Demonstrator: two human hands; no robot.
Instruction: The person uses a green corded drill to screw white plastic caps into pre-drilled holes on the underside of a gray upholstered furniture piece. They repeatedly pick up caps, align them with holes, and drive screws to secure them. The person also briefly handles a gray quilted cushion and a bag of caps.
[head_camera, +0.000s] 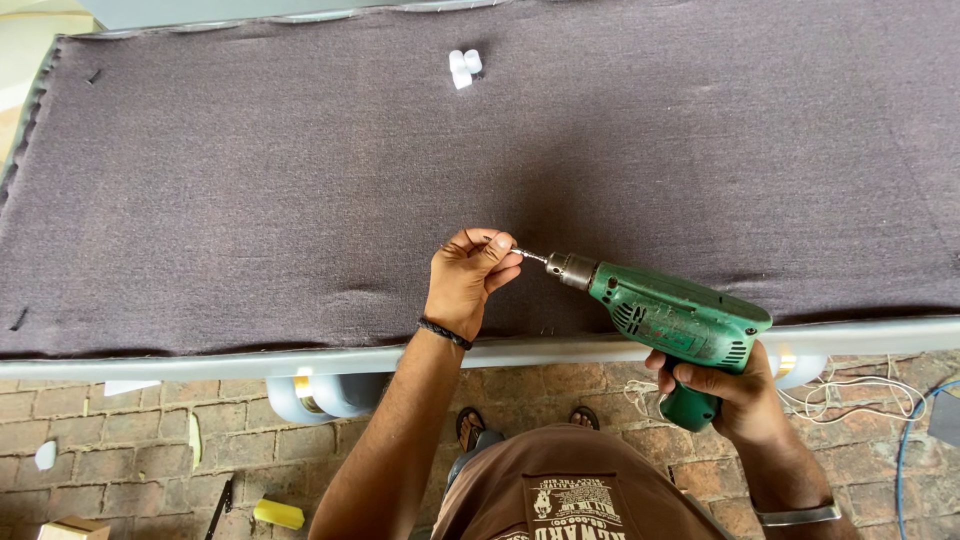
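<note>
My right hand (728, 392) grips the handle of a green electric drill (672, 322), which lies nearly level and points left over the dark grey fabric panel (300, 190). The drill's metal chuck (572, 269) carries a short bit. My left hand (470, 275), with a black band on the wrist, pinches something small at the bit's tip; what it holds is too small to tell. Both hands hover just inside the panel's near edge.
A small group of white plastic pieces (464, 67) rests far back on the fabric. A grey frame rail (200, 362) runs along the near edge, with rounded white legs (322, 395) below. Brick floor, a white cord (860, 395), a blue cable (905, 450) and a yellow scrap (278, 514) lie underneath.
</note>
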